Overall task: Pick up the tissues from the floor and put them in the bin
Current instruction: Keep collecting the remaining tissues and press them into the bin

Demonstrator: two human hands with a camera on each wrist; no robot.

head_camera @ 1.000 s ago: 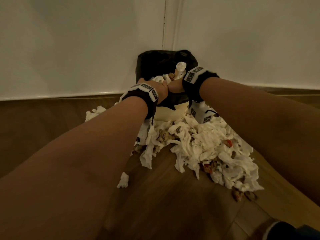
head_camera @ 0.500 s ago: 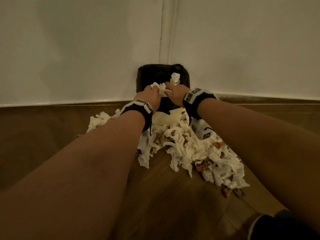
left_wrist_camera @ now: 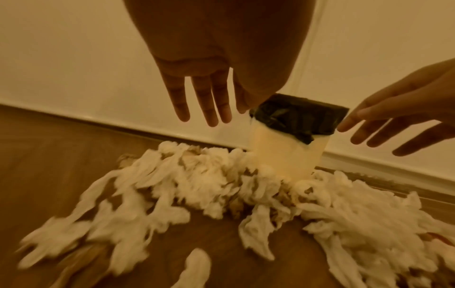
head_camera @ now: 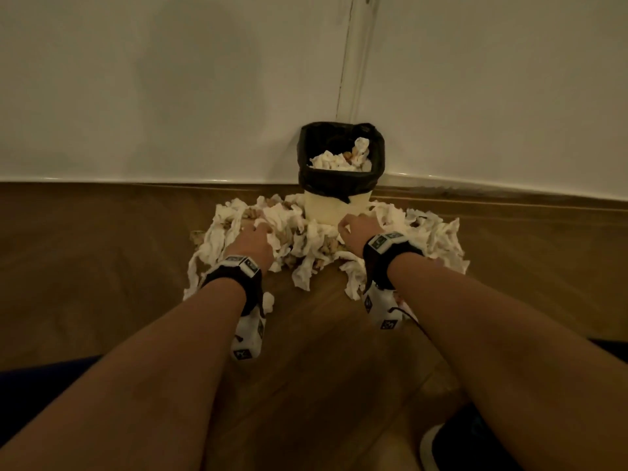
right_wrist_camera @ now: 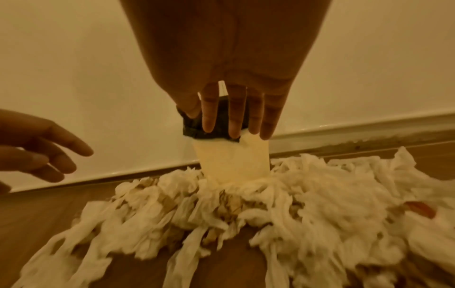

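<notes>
A small cream bin point(head_camera: 334, 209) with a black liner stands in the room corner, with crumpled tissues point(head_camera: 336, 161) inside it. A wide heap of white tissues point(head_camera: 302, 243) lies on the wooden floor in front of the bin and around its base. My left hand point(head_camera: 256, 241) hovers over the left part of the heap, fingers straight and spread, holding nothing point(left_wrist_camera: 204, 101). My right hand point(head_camera: 356, 227) hovers over the heap right of the bin base, also open and empty point(right_wrist_camera: 236, 115).
White walls point(head_camera: 170, 96) meet behind the bin, with a skirting board along the floor. Bare wooden floor point(head_camera: 323, 351) lies between me and the heap. A dark shoe point(head_camera: 438, 447) shows at the bottom right.
Both hands were together at the bin's mouth with tissues; they have let go, drawn back and down, and now hover apart over the floor heap. More tissues lie in the bin.
</notes>
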